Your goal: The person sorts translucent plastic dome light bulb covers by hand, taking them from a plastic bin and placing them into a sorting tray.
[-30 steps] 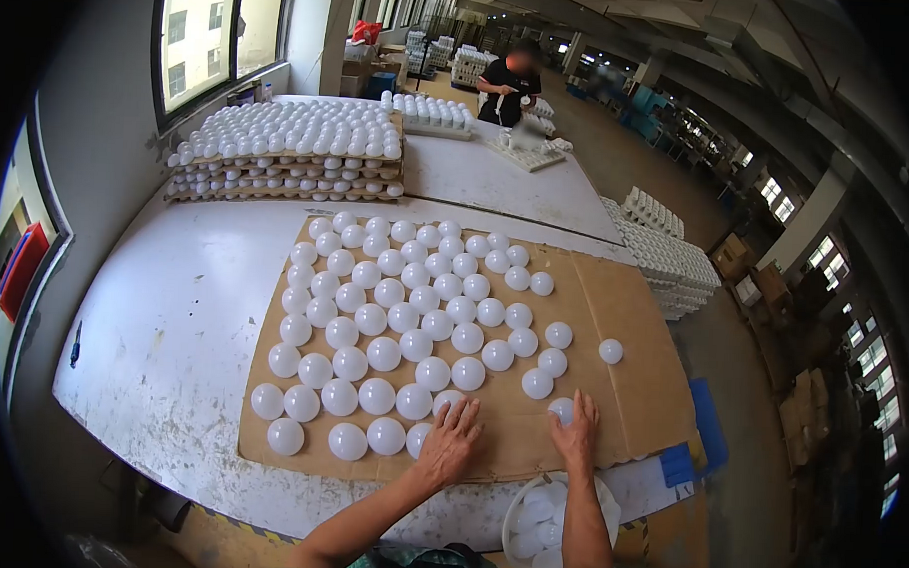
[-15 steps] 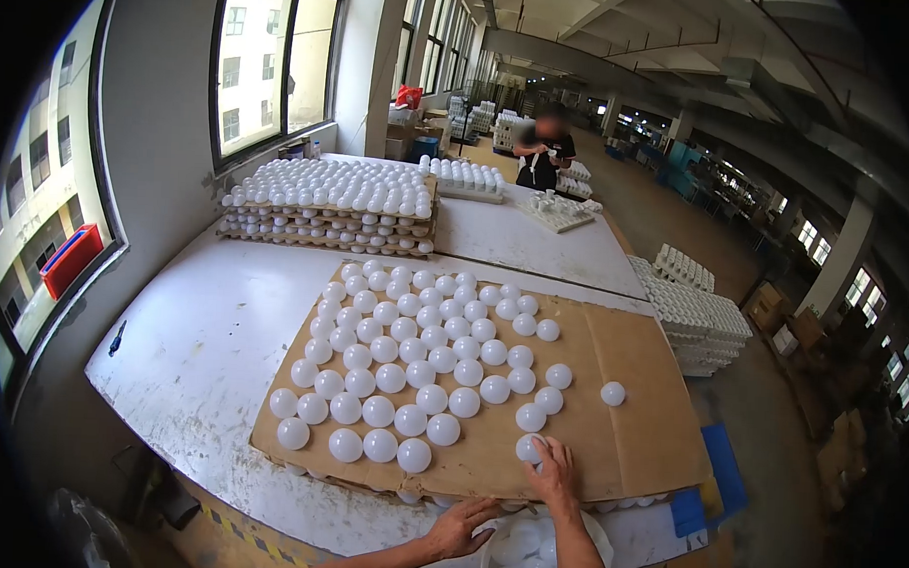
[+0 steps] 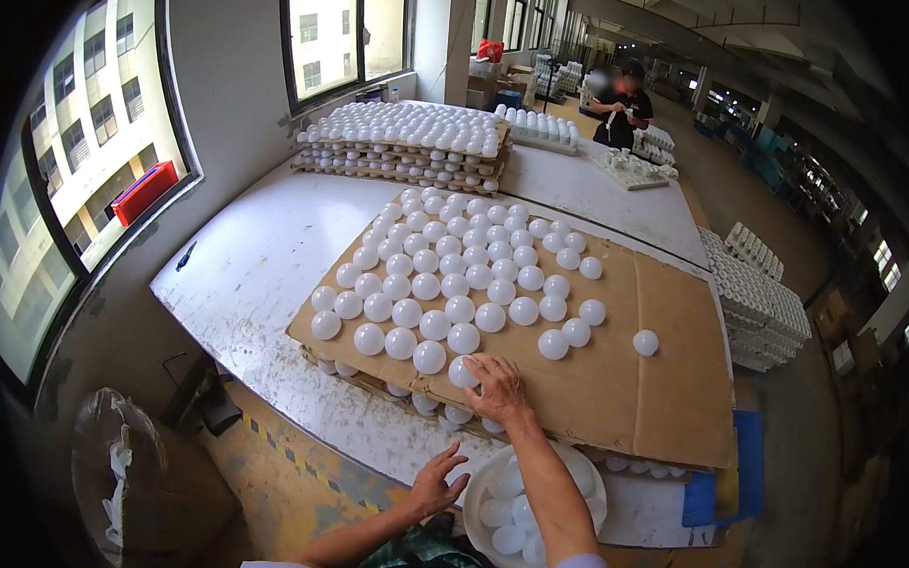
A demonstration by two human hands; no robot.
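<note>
My right hand (image 3: 498, 390) has its fingers closed on a white globe-shaped bulb cover (image 3: 462, 371) at the front edge of a cardboard sheet (image 3: 661, 401). Many similar bulb covers (image 3: 433, 325) stand in loose rows on the sheet, left and behind that hand. One single cover (image 3: 646, 343) sits apart on the right. Below the sheet's edge, my left hand (image 3: 438, 482) hangs with fingers spread and nothing in it. Beside it is a white bowl (image 3: 478, 515) with several more covers inside, partly hidden by my right forearm.
More covers show under the cardboard. Stacked layers of covers (image 3: 404, 142) stand at the back left of the white table (image 3: 246, 232). A co-worker (image 3: 623, 108) handles something at the far end. White stacks (image 3: 759, 295) stand right; a large bag (image 3: 118, 463) is at lower left.
My right hand has moved left along the cardboard's front edge and is now on a cover beside the front row. My left hand has moved away from the edge, lower down. The view has turned.
</note>
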